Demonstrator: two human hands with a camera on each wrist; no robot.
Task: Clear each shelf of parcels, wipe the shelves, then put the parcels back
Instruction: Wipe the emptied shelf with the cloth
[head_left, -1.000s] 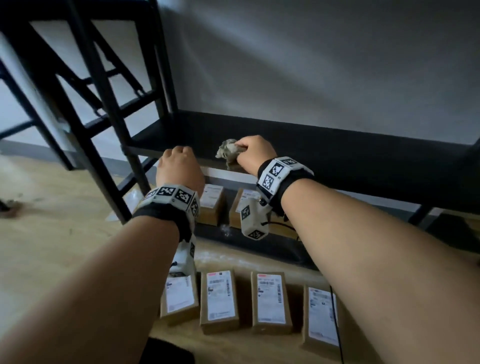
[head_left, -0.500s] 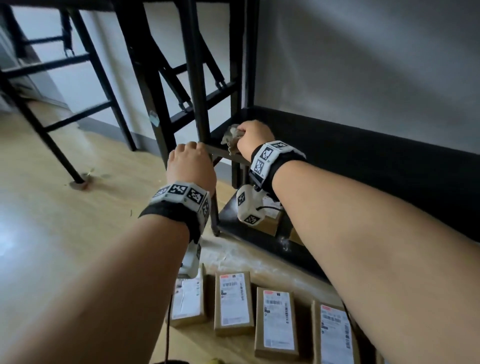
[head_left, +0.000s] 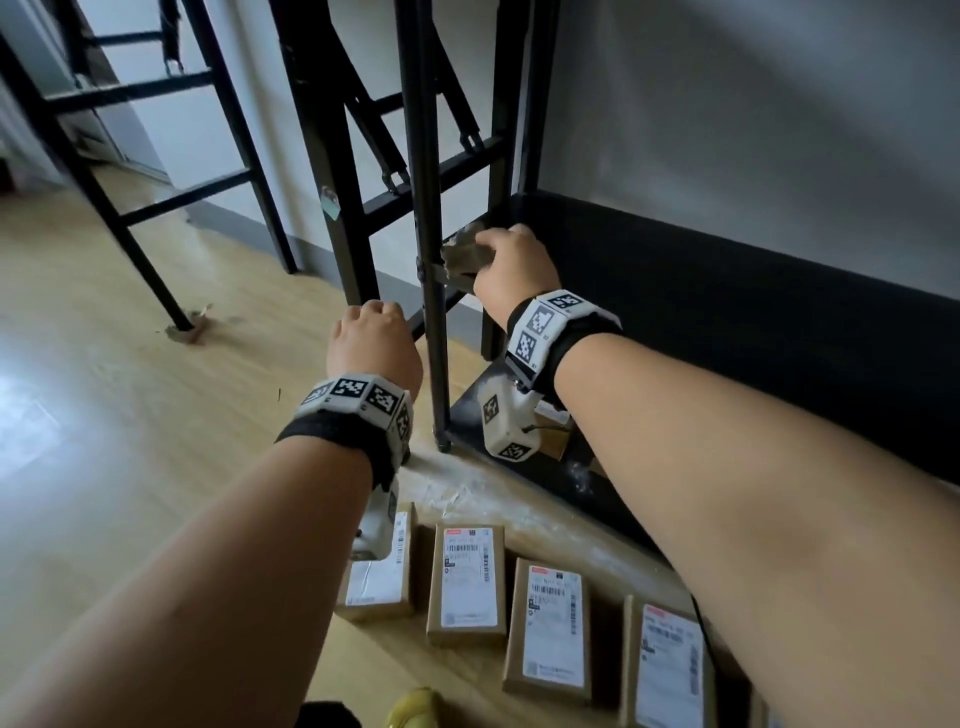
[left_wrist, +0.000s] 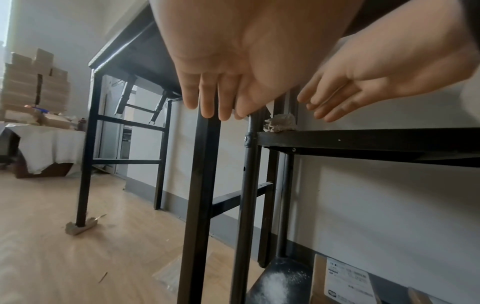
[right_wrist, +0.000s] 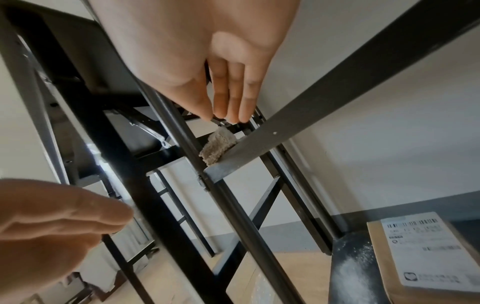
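A crumpled beige cloth (head_left: 461, 253) (left_wrist: 281, 125) (right_wrist: 217, 146) lies on the left front corner of the black shelf (head_left: 727, 291) (left_wrist: 363, 137) (right_wrist: 324, 115). My right hand (head_left: 511, 260) (left_wrist: 322, 109) (right_wrist: 226, 111) is just over the cloth with straight fingers; I cannot tell whether they touch it. My left hand (head_left: 371, 343) (left_wrist: 213, 102) hangs empty left of the shelf post, fingers relaxed. Several labelled cardboard parcels (head_left: 466, 582) lie in a row on the floor. Another parcel (left_wrist: 345, 281) (right_wrist: 426, 255) sits on the bottom shelf.
White dust (left_wrist: 280, 283) (right_wrist: 355, 275) covers the bottom shelf's left end. Black folding-table legs (head_left: 322, 156) (left_wrist: 200, 185) stand close to the left of the shelf unit. A stack of cardboard boxes (left_wrist: 33, 82) is far off to the left, beyond the wooden floor (head_left: 130, 415).
My right hand has slid the cloth left along the shelf to its corner post. My left hand has come off the shelf's front edge and dropped beside the post.
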